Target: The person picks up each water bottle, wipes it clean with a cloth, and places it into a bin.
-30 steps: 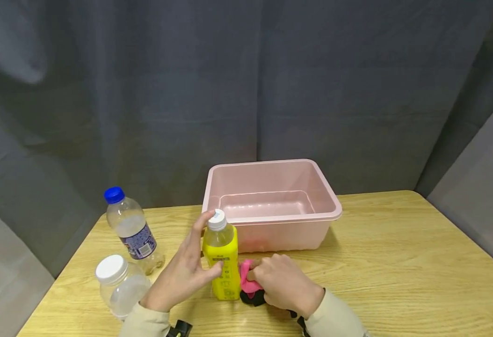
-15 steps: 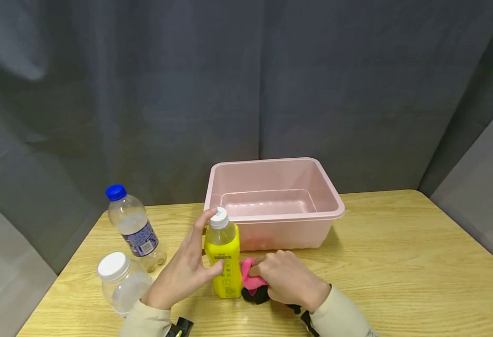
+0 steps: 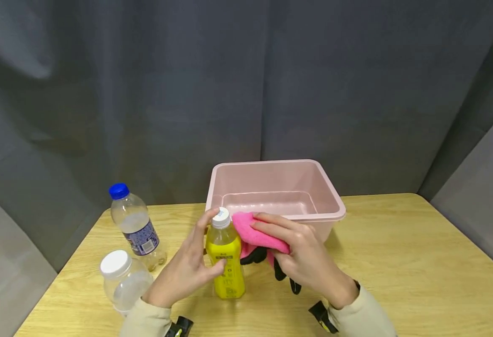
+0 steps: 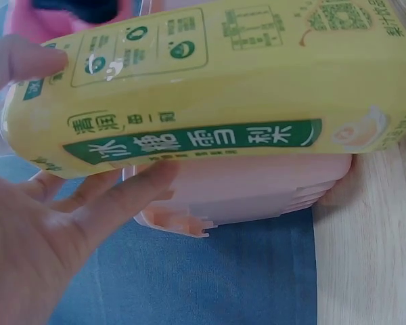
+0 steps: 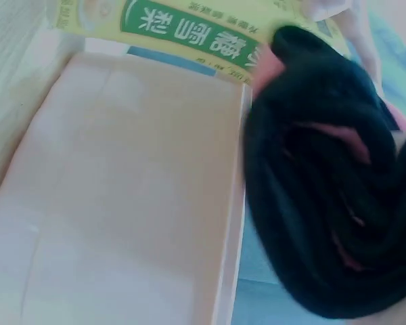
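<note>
My left hand (image 3: 187,269) grips a yellow-labelled bottle (image 3: 226,267) with a white cap, thumb on its front and a finger at the cap; the bottle stands upright on the table. In the left wrist view, the bottle (image 4: 210,88) lies across the picture in front of the left hand (image 4: 40,237). My right hand (image 3: 309,252) holds a bunched pink and black cloth (image 3: 257,231) against the bottle's right shoulder. The right wrist view has the cloth's black folds (image 5: 311,196) close up, beside the bottle's label (image 5: 189,30).
Behind the bottle is a pink basin (image 3: 271,217). To the left stand a clear bottle with a blue cap (image 3: 139,229) and a clear jar with a white lid (image 3: 127,285). A dark curtain (image 3: 179,103) hangs behind the wooden table (image 3: 398,262).
My right hand has lifted the cloth from low beside the bottle's base up to its shoulder, with more pink showing. The left hand keeps its grip.
</note>
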`<state>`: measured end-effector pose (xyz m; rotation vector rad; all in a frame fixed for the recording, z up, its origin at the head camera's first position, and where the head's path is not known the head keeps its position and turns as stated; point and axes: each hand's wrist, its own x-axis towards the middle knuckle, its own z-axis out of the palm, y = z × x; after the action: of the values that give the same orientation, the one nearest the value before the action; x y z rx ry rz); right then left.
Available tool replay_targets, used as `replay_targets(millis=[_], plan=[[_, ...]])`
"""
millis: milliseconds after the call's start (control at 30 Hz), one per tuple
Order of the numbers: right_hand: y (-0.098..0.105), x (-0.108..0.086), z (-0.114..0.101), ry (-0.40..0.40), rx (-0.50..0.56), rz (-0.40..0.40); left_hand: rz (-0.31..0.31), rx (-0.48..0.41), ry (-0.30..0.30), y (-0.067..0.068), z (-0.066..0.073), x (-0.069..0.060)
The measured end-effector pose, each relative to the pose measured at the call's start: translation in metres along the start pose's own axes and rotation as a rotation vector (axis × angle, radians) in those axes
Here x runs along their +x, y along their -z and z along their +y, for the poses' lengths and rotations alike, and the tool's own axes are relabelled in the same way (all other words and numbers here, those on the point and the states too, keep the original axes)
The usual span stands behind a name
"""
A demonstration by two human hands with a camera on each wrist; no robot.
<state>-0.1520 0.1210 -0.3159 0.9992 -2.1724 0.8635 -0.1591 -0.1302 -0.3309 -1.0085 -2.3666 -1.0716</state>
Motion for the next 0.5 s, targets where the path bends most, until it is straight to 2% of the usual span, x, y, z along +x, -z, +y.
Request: replay_targets(millis=[67, 167, 500], plan=[[0.0007, 0.0014, -0.0019, 0.038, 0.012, 0.066, 0.002, 0.000, -0.008, 0.0005, -0.0009, 0.0009], [0.0008, 0.0028, -0.0033, 0.099, -0.012, 0.095, -0.001, -0.001, -0.017, 0.0010, -0.0017, 0.0019], [0.0013, 0.0018, -0.0023, 0.220, -0.148, 0.008, -0.016, -0.038, 0.010, 0.0013, -0.0011, 0.0005]])
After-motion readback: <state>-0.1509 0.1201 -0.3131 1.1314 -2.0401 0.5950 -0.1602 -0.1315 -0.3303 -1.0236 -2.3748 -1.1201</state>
